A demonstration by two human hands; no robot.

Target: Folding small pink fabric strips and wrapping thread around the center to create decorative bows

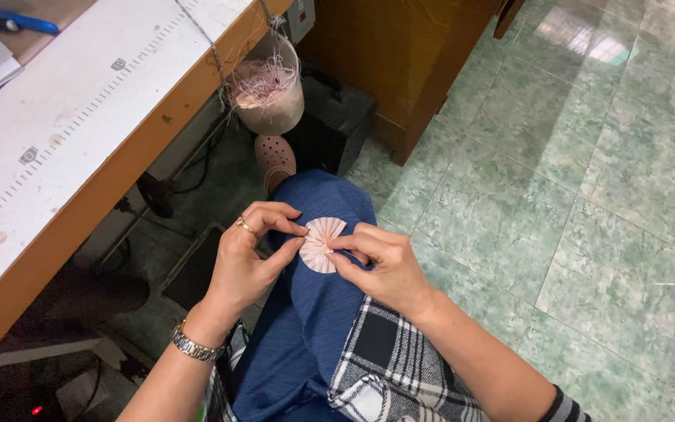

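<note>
Fabric circle: one pink pleated round [320, 244], held over the blue knee.
Hands: two; left hand [245, 262] and right hand [380, 266] pinched on its edges.
Bag: one, perhaps full of threads [267, 94], hung from the worktop [80, 117].

Pleated matt cloth rosette [321, 244]; glossy floor tiles [587, 156]

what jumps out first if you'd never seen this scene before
At centre, the left hand and right hand pinch a small pleated pink fabric disc over a knee in blue trousers. Up left runs a white worktable with ruler marks and a wooden edge, a bag of pink scraps hanging from it. Glossy green floor tiles fill the right side.
</note>
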